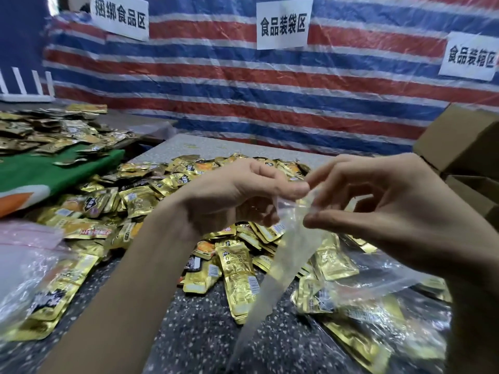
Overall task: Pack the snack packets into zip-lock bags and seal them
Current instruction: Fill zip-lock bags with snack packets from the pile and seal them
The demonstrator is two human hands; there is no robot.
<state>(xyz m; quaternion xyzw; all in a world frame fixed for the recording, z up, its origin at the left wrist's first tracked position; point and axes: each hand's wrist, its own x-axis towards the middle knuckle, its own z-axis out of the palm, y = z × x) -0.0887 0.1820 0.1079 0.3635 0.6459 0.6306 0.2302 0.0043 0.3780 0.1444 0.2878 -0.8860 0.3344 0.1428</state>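
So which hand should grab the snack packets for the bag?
Probably the left hand: both pinch the zip-lock bag, but most snack packets lie under and beside it, leaving the right hand holding the bag.

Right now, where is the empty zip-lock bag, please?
Centre of the head view, the zip-lock bag hangs pinched between left hand and right hand above the snack packets.

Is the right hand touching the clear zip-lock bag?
Touching. The head view shows the right hand pinching the top of the clear zip-lock bag.

both hands (243,195) pinch a clear zip-lock bag (283,255).
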